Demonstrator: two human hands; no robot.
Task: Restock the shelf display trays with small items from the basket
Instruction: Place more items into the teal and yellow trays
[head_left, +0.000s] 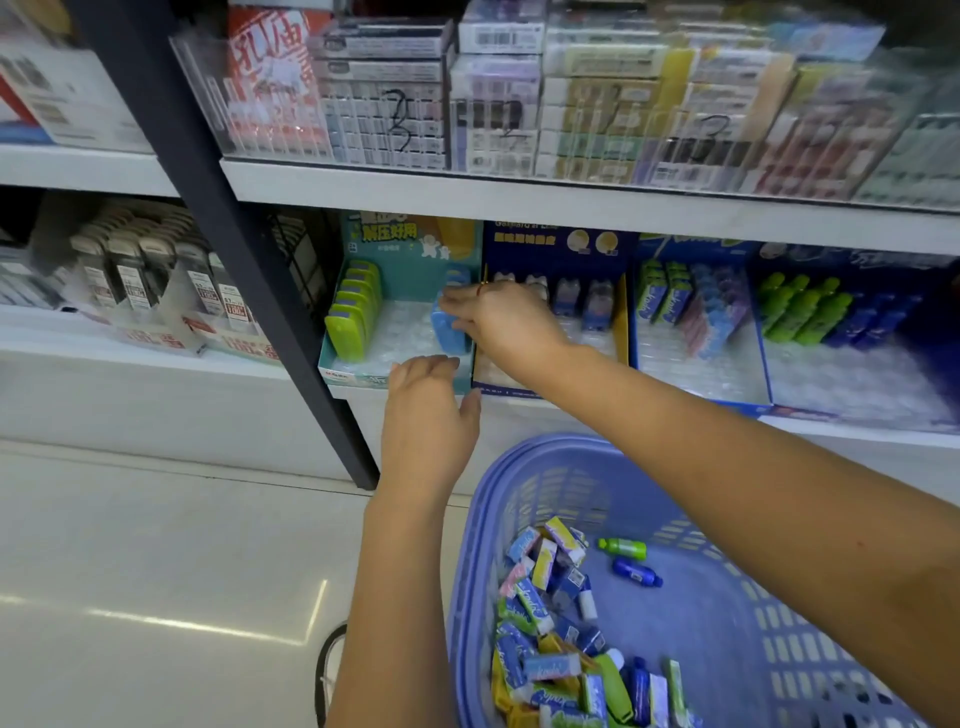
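Restock looks partly done; right hand (501, 317) reaches into the teal tray (348, 376), its grip pinching a blue item (445, 327) upright at the tray's right side, just in front of another blue one; left hand (426, 410) hovers at the tray's front lip, fingers relaxed, holding nothing, contact with the lip unclear; teal tray has a green row (353, 312) along its left side, middle slots bare; dark blue tray (561, 254) beside it has only a few small pieces at the back, front bare; third tray (696, 374) has short rows of green, pink and blue packs at the rear; fourth tray (852, 384) has green and blue bottle shapes at the rear, front bare; basket (519, 457) below the shelf holds a heap of small items (556, 639), plus a loose green bottle (622, 548) and blue bottle (636, 572); judgement: a lot left, most tray slots open, basket far from emptied
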